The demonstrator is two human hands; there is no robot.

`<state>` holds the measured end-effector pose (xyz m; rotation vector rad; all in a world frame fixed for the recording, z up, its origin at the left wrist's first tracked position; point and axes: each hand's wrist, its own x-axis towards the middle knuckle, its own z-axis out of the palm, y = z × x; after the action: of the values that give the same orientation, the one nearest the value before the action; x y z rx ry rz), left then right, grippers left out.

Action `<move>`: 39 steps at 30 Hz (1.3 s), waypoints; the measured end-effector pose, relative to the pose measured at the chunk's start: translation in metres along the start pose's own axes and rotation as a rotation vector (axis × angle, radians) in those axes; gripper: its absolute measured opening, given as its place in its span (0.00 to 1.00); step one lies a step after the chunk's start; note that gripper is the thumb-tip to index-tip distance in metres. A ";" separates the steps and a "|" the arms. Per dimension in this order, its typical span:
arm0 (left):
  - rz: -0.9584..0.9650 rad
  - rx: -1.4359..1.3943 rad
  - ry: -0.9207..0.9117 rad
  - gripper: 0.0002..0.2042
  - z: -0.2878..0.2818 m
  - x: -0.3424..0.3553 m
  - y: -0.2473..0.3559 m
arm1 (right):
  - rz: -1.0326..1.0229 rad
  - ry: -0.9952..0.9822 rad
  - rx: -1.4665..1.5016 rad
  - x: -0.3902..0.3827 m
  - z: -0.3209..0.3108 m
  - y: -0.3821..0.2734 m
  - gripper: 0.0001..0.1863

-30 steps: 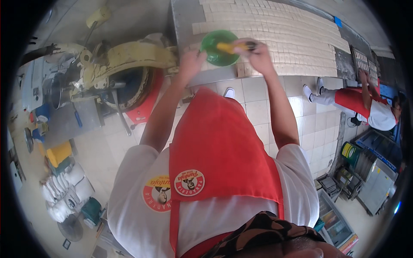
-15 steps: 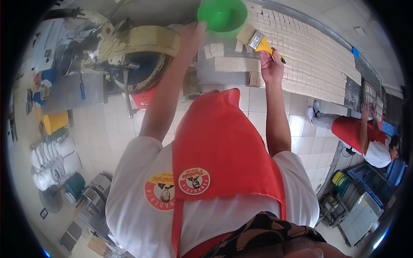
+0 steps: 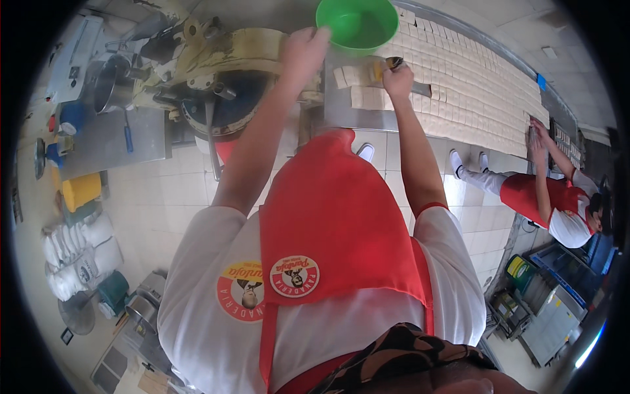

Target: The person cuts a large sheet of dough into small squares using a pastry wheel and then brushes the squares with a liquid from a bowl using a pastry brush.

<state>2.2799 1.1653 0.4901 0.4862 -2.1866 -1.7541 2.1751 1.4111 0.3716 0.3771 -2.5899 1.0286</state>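
My left hand [image 3: 303,51] grips the rim of a green plastic bowl [image 3: 357,23], held above the near end of a long steel table [image 3: 341,108]. My right hand [image 3: 396,77] is closed on a small yellow-handled brush [image 3: 380,67] pressed against pale square dough pieces [image 3: 357,88] at that end. Rows of the same dough squares [image 3: 472,85] cover the table to the right. I wear a red apron over a white shirt.
A cream-coloured dough machine [image 3: 223,59] stands left of the table. Another person in a red apron [image 3: 558,203] reaches to the table's far right end. White sacks [image 3: 79,256], a yellow bucket [image 3: 82,190] and metal containers line the left floor; crates sit lower right.
The green bowl in my left hand has stayed raised by the table while my right hand has come down with the brush onto the dough squares. My view has tilted further down.
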 end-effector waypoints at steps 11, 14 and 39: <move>0.007 0.037 0.022 0.22 -0.026 0.008 -0.013 | 0.098 0.007 0.112 -0.003 0.029 -0.011 0.14; 0.074 -0.082 0.048 0.25 -0.017 0.010 -0.009 | -0.210 -0.060 0.022 -0.009 0.023 -0.012 0.12; -0.148 -0.083 0.050 0.23 0.046 0.009 -0.024 | -0.360 -0.291 0.024 0.032 -0.091 0.076 0.12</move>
<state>2.2537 1.1972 0.4569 0.6793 -2.0816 -1.8780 2.1367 1.5239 0.4001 1.0246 -2.6145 0.9319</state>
